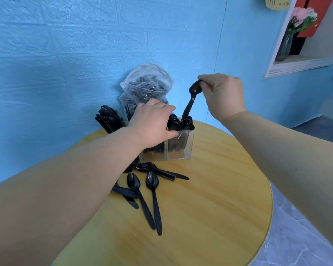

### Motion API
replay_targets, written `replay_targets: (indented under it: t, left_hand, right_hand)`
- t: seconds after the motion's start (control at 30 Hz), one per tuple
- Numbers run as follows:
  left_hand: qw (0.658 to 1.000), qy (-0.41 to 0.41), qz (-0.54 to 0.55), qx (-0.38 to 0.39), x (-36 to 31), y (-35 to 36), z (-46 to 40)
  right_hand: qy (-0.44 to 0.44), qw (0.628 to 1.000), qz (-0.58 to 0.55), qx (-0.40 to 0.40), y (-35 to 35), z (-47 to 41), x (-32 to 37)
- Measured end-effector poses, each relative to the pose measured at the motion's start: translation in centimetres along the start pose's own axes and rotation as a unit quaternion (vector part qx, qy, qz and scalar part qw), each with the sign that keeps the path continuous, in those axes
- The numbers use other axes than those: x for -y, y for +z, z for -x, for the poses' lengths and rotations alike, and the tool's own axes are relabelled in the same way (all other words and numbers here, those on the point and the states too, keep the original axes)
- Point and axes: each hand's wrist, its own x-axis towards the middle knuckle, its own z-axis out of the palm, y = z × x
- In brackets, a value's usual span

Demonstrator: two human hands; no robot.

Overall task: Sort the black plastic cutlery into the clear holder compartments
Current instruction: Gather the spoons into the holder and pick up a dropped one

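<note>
A clear holder [181, 148] with upright compartments stands near the back of the round wooden table [210, 208]. Its right compartment is packed with black spoons [181, 122], bowls up. My right hand [222, 93] pinches the bowl of one black spoon [190, 100], whose handle points down into that right compartment. My left hand [152, 125] rests on top of the holder, its fingers curled over the rim and the cutlery there. In front of the holder lie loose black spoons [152, 191] and other black pieces [161, 172]; some are hidden under my left forearm.
A clear plastic bag [145, 89] of more black cutlery leans against the blue wall behind the holder. A bunch of black cutlery [109, 119] sticks up at the holder's left. The table edge curves round at the right, with grey floor beyond.
</note>
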Motion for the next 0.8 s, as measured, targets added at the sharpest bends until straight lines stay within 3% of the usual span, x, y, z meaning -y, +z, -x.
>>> replay_targets:
  t: [0.13,0.3,0.57,0.8]
  left_hand:
    - [1.0,-0.002,-0.017,0.004,-0.1,1.1,-0.7]
    - [1.0,-0.015,-0.015,-0.021,-0.2,2.0,-1.1]
    - [0.999,-0.017,-0.019,-0.037,-0.3,2.6,-1.3]
    - [0.998,-0.003,-0.036,-0.051,-0.4,2.5,-0.9]
  right_hand:
    - [-0.004,0.999,-0.009,0.034,1.7,0.5,-0.8]
    - [0.029,0.988,-0.018,0.148,3.2,2.0,-1.8]
    - [0.144,0.907,-0.159,0.362,3.2,4.7,-2.5]
    - [0.1,0.93,-0.104,0.337,3.9,6.0,-2.4]
